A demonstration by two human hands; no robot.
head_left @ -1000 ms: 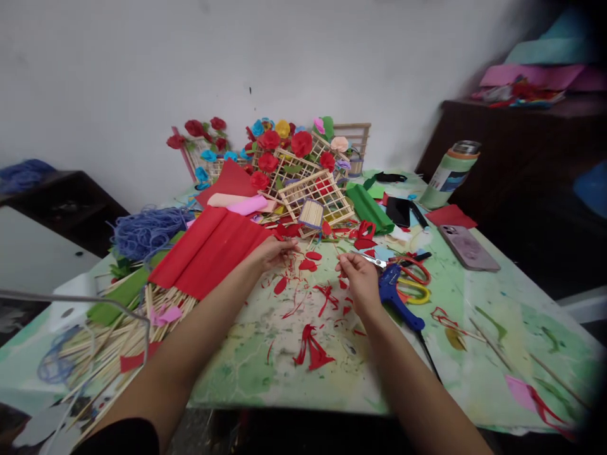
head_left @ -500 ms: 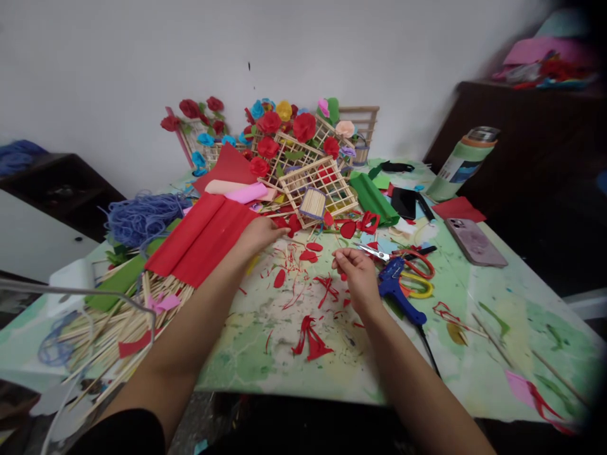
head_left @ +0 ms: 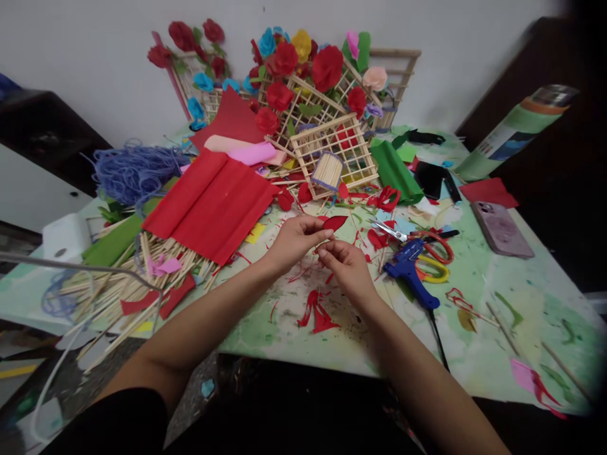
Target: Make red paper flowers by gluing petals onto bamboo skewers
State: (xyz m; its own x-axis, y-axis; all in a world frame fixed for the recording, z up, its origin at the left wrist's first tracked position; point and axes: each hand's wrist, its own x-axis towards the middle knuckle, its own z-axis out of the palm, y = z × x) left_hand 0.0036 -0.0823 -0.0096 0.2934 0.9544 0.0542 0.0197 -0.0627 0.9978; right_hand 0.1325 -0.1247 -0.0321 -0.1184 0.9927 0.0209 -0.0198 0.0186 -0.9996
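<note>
Between the thumb and fingers of my left hand [head_left: 300, 241] is a red paper petal [head_left: 336, 222], its pointed end facing right. My right hand [head_left: 349, 268] is pinched just below and to the right, its fingertips close to those of the left. What the right fingertips hold is too small to make out. Under and around both hands lie red paper scraps [head_left: 317, 313]. To the right of my right hand are a blue glue gun [head_left: 410, 272] and scissors [head_left: 393, 230] with orange and yellow handles near them.
Red crepe paper [head_left: 213, 205] covers part of a pile of thin sticks [head_left: 118, 309] at left, beside blue yarn [head_left: 128, 174]. Stick lattices [head_left: 355, 148] with paper flowers stand against the wall. A bottle [head_left: 516, 136] and a phone [head_left: 502, 229] are at right.
My left hand has come from beside the red crepe paper to the middle, now with a red petal, meeting my right hand. The view has tilted down.
</note>
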